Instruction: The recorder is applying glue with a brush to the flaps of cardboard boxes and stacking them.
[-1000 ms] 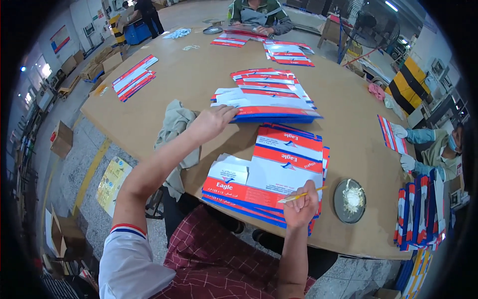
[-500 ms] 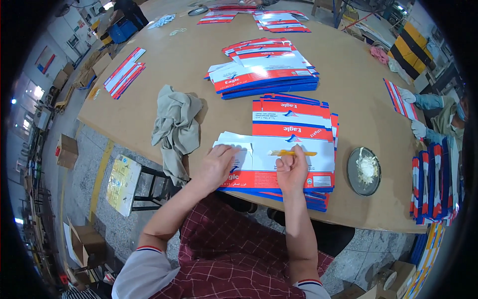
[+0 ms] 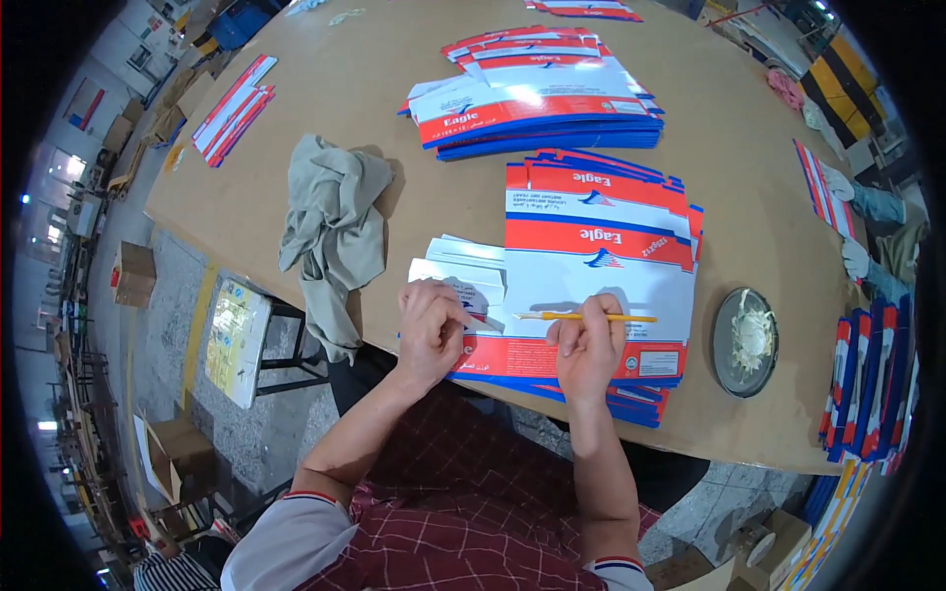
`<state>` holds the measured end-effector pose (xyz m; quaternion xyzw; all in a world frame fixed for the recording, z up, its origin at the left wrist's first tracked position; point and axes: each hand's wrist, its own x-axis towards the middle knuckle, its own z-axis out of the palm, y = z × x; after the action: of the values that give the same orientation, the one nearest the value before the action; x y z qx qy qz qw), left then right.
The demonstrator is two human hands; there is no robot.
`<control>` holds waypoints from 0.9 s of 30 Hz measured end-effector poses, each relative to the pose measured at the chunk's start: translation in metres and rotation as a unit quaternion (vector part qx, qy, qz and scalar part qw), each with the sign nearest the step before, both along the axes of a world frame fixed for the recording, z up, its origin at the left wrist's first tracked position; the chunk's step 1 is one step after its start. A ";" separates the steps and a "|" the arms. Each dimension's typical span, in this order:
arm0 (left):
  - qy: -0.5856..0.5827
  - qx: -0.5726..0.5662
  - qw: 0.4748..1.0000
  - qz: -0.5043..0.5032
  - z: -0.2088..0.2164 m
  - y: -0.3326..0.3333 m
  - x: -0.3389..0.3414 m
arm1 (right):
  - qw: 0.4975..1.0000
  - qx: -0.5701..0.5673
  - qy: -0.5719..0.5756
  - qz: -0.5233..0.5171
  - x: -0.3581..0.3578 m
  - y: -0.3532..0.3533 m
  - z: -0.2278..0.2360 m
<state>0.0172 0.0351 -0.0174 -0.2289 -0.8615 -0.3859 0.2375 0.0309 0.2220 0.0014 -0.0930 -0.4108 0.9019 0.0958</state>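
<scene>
A stack of flat red, white and blue cartons [image 3: 591, 256] lies at the near edge of the wooden table [image 3: 394, 89]. My left hand [image 3: 431, 330] presses on the white side flap of the top carton, fingers curled on its edge. My right hand [image 3: 587, 345] rests on the carton's lower part and holds a thin yellow stick [image 3: 591, 316] lying crosswise, its tip pointing right. A round dark dish of pale paste [image 3: 746, 341] sits just right of the stack.
A second pile of flat cartons [image 3: 537, 103] lies farther back. A crumpled grey cloth [image 3: 333, 231] hangs over the table's left near edge. More cartons stand upright at the right [image 3: 867, 379]. Another person's gloved hands [image 3: 847, 222] work at the right edge.
My left hand came back from the far pile to the near stack's left flap. My right hand with the stick shifted up onto the top carton. The view tilted down toward the table.
</scene>
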 end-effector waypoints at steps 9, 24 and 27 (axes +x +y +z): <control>0.026 0.006 1.000 -0.010 -0.008 -0.004 0.006 | 0.962 0.261 0.033 0.066 0.016 -0.005 -0.007; 0.018 0.021 1.000 -0.001 -0.008 -0.001 0.008 | 0.957 0.267 0.013 0.113 0.020 -0.004 -0.001; 0.016 0.020 1.000 0.001 -0.008 -0.001 0.008 | 0.936 0.329 0.044 0.120 0.021 -0.001 -0.006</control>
<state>0.0248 0.0337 -0.0258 -0.2293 -0.8501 -0.3989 0.2562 0.0515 0.2215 -0.0044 0.0339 -0.6879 0.7244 0.0301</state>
